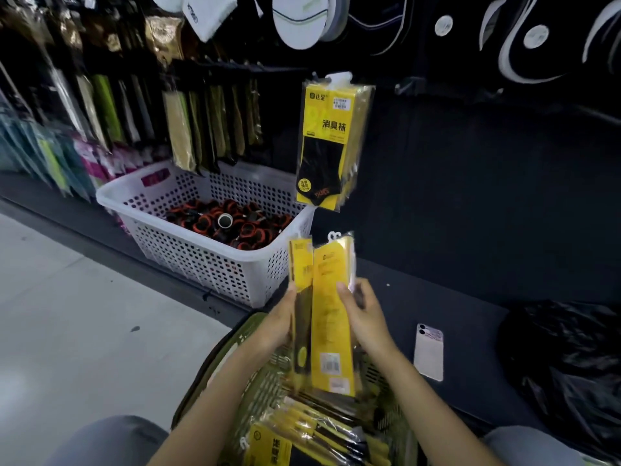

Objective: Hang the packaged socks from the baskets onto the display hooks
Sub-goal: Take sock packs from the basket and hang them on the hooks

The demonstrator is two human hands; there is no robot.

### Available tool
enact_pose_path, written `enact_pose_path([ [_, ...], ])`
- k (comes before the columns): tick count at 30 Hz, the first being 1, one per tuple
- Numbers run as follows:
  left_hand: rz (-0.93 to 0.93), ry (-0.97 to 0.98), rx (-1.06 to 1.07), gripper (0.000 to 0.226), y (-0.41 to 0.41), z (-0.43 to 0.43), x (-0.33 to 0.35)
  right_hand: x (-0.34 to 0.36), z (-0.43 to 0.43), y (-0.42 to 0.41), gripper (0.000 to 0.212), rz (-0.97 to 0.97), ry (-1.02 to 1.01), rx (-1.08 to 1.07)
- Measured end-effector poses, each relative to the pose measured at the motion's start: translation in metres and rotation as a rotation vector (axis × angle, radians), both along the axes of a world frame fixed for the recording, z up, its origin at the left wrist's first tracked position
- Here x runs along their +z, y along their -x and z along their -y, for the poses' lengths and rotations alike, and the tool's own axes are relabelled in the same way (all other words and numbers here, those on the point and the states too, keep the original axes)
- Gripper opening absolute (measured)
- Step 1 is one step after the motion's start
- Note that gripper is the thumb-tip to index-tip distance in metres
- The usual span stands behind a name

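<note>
Obs: both hands are raised over the olive-green plastic basket [215, 354], low in front of the person. It holds more yellow-and-black film-wrapped sock packs [302, 432] lying flat.

Left hand [279, 319]: thumb on the front, fingers wrapped behind a narrow dark-fronted sock pack [300, 290], held upright and nearly edge-on to the camera.

Right hand [364, 317]: thumb pressed on the face of a flat yellow sock pack [331, 314], fingers behind. Its white hanger tab [333, 235] points up. The two held packs touch along their long edges.

Above them a yellow pack with a black sock showing [331, 139] hangs by its own white tab on the dark display wall [470, 163]. The hook itself is too dark to make out.

Nearby:
- white perforated plastic basket [215, 264] with black-and-orange items [228, 223]
- pale phone [428, 351] and crumpled black plastic bag [564, 364] on the dark ledge [453, 297]

Risks (judgement):
- The film looks glossy, so a light pinch could let a pack slide back into the basket during the lift.
- The tab hole looks small and the hook is hard to see against black. A missed thread would drop the pack or bend the tab.
- Raising both packs together could bump the hung pack off its hook.
- A dropped pack may land on the phone
</note>
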State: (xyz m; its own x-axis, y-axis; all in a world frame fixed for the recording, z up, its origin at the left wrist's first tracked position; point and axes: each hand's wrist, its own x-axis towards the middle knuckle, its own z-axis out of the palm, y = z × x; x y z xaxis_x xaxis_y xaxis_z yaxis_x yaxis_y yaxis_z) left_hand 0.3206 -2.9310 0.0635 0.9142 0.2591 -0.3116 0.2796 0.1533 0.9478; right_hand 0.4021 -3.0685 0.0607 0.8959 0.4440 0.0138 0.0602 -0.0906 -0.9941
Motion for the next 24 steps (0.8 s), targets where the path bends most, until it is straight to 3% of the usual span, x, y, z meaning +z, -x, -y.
enact_pose_path([
  [4, 0.130, 0.147, 0.083, 0.055, -0.004, 0.007, 0.000, 0.010, -0.015, 0.008, 0.034, -0.028, 0.042, 0.120],
  [8, 0.174, 0.130, 0.202, 0.030, -0.005, -0.007, -0.007, 0.019, -0.012, -0.002, 0.015, 0.047, -0.067, 0.064],
  [11, 0.175, 0.076, 0.195, 0.037, -0.007, -0.020, 0.001, 0.025, -0.011, -0.015, 0.021, 0.101, 0.007, -0.062],
  [15, 0.241, 0.012, 0.176, 0.049, -0.015, -0.038, 0.026, 0.049, -0.023, -0.025, 0.020, -0.020, -0.133, 0.006],
  [18, 0.299, -0.108, 0.192, 0.047, -0.022, -0.048, 0.048, 0.066, -0.035, -0.030, 0.008, -0.008, -0.186, 0.034],
  [21, 0.327, -0.212, 0.231, 0.039, -0.028, -0.062, 0.066, 0.081, -0.044, -0.039, 0.023, -0.021, -0.168, 0.013],
  [24, 0.343, -0.301, 0.287, 0.050, -0.031, -0.083, 0.083, 0.098, -0.050, -0.052, 0.015, 0.022, -0.196, -0.009],
])
